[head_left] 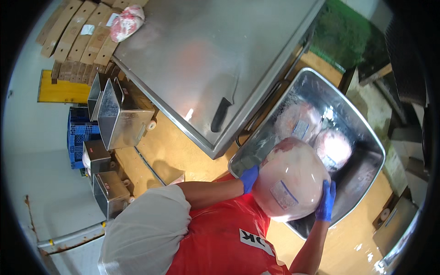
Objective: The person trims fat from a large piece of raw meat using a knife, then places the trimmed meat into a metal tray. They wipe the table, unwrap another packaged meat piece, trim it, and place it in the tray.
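Note:
My left hand [248, 178] and my right hand [325, 201], both in blue gloves, grip opposite sides of a large, pale, plastic-wrapped piece of meat [291, 172] with a label on it. It is held over the near part of a steel tub [371, 183]. Two more wrapped pieces, one [293, 117] toward the back and one [332, 146] at the right, lie in the tub. A black-handled knife [221, 114] rests on the steel table beside the tub.
The steel table [178, 41] holds another meat piece [126, 23]. Stacked cardboard [73, 27], several wheeled steel bins [119, 119] and blue crates [77, 133] stand at the left. Dark shelving or equipment [403, 68] is at the right.

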A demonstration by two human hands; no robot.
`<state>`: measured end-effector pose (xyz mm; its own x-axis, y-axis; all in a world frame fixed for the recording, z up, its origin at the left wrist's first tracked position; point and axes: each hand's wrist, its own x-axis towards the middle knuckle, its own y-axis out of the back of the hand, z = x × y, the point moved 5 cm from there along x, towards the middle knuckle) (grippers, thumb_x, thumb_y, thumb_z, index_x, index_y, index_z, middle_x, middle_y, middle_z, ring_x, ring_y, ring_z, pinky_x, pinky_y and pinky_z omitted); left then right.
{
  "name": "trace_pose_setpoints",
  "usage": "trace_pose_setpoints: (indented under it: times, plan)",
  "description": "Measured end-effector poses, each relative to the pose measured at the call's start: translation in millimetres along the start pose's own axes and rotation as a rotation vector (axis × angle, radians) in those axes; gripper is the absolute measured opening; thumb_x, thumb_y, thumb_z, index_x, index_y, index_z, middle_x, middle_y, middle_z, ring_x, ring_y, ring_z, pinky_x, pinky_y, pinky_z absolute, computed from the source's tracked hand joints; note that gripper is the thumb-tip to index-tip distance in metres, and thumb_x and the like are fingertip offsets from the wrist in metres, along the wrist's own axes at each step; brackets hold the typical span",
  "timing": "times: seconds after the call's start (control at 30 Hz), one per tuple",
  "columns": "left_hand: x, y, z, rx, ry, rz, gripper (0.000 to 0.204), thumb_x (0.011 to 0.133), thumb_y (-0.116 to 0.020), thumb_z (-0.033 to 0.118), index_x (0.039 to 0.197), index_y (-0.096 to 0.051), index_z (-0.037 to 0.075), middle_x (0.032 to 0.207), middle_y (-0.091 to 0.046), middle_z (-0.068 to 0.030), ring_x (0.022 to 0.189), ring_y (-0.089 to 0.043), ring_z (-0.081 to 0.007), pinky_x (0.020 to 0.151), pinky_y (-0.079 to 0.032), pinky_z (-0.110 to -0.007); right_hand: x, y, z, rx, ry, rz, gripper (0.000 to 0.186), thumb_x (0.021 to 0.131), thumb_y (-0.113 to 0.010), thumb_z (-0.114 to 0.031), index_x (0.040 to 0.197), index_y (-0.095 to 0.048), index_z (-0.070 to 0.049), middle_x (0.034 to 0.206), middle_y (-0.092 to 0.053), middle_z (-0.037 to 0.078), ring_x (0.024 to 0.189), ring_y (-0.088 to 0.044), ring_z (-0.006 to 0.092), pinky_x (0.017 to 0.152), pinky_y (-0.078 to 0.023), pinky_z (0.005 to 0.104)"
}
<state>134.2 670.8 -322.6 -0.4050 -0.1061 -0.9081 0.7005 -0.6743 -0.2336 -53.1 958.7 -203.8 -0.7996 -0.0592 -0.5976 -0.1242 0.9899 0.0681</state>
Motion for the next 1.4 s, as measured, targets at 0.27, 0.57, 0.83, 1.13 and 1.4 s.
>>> trace_pose_setpoints:
  times: [0.27,0.57,0.83,1.13,1.4]
  plan:
    - [-97,26,117,-0.032,-0.069,-0.115,0.053,0.112,-0.043,0.041,0.152,-0.051,0.007,0.151,-0.058,-0.0131,0.134,-0.057,-0.0244,0.114,-0.046,-0.042,-96,-78,-137,-0.075,0.276,-0.08,0.035,0.102,-0.067,-0.028,0.121,-0.059,0.0,0.115,-0.064,0.009,0.104,-0.058,0.0177,0.094,-0.049,0.0344]
    - [-170,186,326,-0.295,-0.426,-0.046,0.05,0.109,-0.046,0.037,0.141,-0.057,0.0,0.135,-0.064,-0.0147,0.123,-0.061,-0.0258,0.106,-0.05,-0.042,-145,-326,-234,-0.056,0.657,-0.22,0.031,0.099,-0.065,-0.017,0.123,-0.057,-0.001,0.118,-0.062,0.008,0.109,-0.056,0.0169,0.1,-0.047,0.0338]
    - [-119,413,518,-0.388,-0.851,-0.1,0.044,0.109,-0.049,0.036,0.141,-0.059,0.007,0.13,-0.068,-0.0099,0.117,-0.066,-0.0239,0.1,-0.055,-0.039,-126,-612,-229,-0.081,1.013,-0.248,0.049,0.088,-0.065,-0.025,0.127,-0.054,0.002,0.121,-0.058,0.013,0.117,-0.054,0.0233,0.107,-0.043,0.0398]
    - [-132,539,619,-0.05,-1.086,-0.064,0.048,0.11,-0.049,0.04,0.145,-0.055,0.007,0.136,-0.064,-0.01,0.122,-0.063,-0.0247,0.104,-0.052,-0.04,-154,-780,-206,-0.167,1.457,-0.415,0.111,0.053,-0.099,-0.058,0.135,-0.053,0.001,0.128,-0.058,0.022,0.115,-0.059,0.0415,0.099,-0.047,0.0535]
    - [-173,567,625,0.03,-1.008,-0.088,0.054,0.111,-0.047,0.045,0.151,-0.049,0.008,0.145,-0.058,-0.0101,0.131,-0.057,-0.0252,0.111,-0.046,-0.041,-199,-821,-222,-0.298,1.603,-0.486,0.106,0.057,-0.095,-0.065,0.133,-0.057,-0.002,0.126,-0.062,0.02,0.109,-0.063,0.0437,0.092,-0.05,0.0545]
